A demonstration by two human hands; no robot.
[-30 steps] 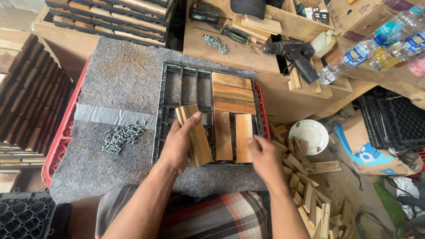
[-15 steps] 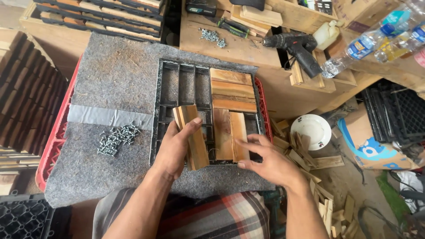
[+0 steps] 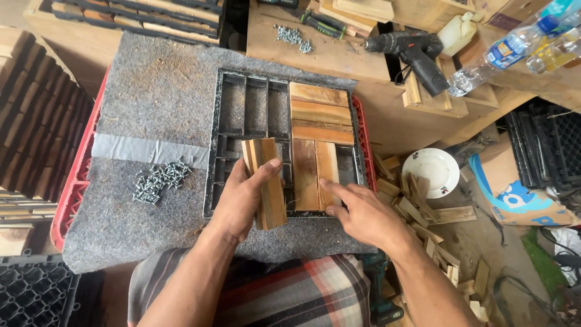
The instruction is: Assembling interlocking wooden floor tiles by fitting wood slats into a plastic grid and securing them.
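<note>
Gripping a small bundle of wood slats point(image 3: 266, 181), the left hand point(image 3: 245, 203) wraps them from the side, thumb across the top face and fingers underneath, so the slats stand on edge over the lower left part of the black plastic grid point(image 3: 242, 121). The right hand point(image 3: 357, 212) lies flat and open, fingertips pressing on the two upright slats already seated point(image 3: 316, 172) in the grid's lower right quarter. Above those, three slats point(image 3: 321, 113) lie crosswise, filling the upper right quarter. The grid rests on a grey felt mat point(image 3: 163, 91), with a loose pile of screws point(image 3: 158, 181) off to the left beside a strip of grey tape point(image 3: 145, 150).

The slats look like short, dry offcuts: light, stiff, not fragile, with rough sawn faces that should give good friction. Held as a bundle, the danger is one sliding out endwise, so a squeeze across the broad faces near the middle looks the safest hold. A single slat is probably best taken by its long edges between thumb and fingers, which leaves the face free to drop into its bay. Splinters seem likely along the cut ends. The grid itself seems rigid but thin-ribbed, so pressing straight down suits it better than levering.

A drill point(image 3: 411, 51) lies on the bench beyond.
</note>
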